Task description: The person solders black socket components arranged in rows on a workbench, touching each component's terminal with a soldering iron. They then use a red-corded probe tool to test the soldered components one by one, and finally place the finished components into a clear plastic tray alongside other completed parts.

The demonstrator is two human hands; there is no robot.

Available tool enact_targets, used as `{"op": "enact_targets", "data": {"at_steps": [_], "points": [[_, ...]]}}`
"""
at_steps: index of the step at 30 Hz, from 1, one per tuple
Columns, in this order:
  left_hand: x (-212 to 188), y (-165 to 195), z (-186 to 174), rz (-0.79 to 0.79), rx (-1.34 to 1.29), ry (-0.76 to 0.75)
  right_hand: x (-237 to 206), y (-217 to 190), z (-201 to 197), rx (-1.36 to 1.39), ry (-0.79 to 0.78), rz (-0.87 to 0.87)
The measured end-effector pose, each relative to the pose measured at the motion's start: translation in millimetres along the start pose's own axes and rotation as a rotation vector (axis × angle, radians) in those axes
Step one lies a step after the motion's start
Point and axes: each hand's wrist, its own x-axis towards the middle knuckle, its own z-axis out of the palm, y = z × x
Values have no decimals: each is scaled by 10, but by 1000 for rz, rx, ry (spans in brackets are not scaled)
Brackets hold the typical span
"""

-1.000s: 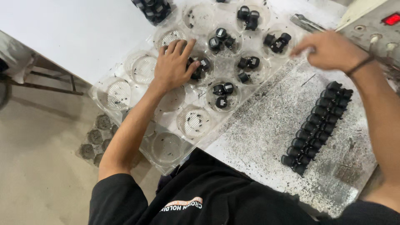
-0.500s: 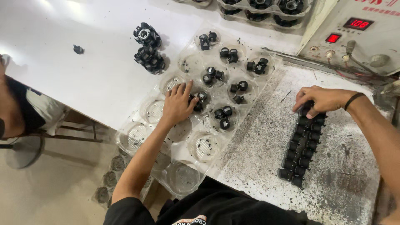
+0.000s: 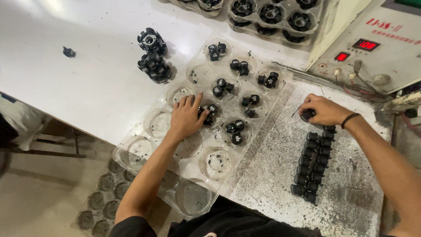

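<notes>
Fingers of your left hand [image 3: 186,117] spread flat over the clear tray [image 3: 144,149], touching black parts [image 3: 209,113] at three o'clock; your right hand [image 3: 324,110] pinches a black cap [image 3: 307,115] at the row's [image 3: 313,162] twelve o'clock end

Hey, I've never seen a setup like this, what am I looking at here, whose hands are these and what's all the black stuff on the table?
The picture comes from a camera worn on a person's head, looking down at their own two bare hands; no robot is involved.

The left hand rests on a clear plastic tray with round pockets, its fingers touching small black parts in one pocket. Several farther pockets hold similar little clusters; the nearer pockets look empty.

The right hand, with a dark band at the wrist, closes on one black part at the top of a double row of black parts lined up on a speckled grey surface.

On the white table sit two larger black ring-shaped pieces. At upper right is a cream control box with red lit displays and cables.
</notes>
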Motion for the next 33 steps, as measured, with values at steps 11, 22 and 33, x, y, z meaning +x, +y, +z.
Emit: {"op": "enact_targets", "data": {"at_steps": [11, 22, 33], "points": [[22, 9, -107, -40, -28, -20, 1295, -1145, -879, 81, 508, -399], [98, 105, -340, -52, -68, -9, 1973, -2695, -474, -15, 502, -521], [138, -119, -240, -249, -923, 132, -85, -317, 39, 105, 612, -30]]}}
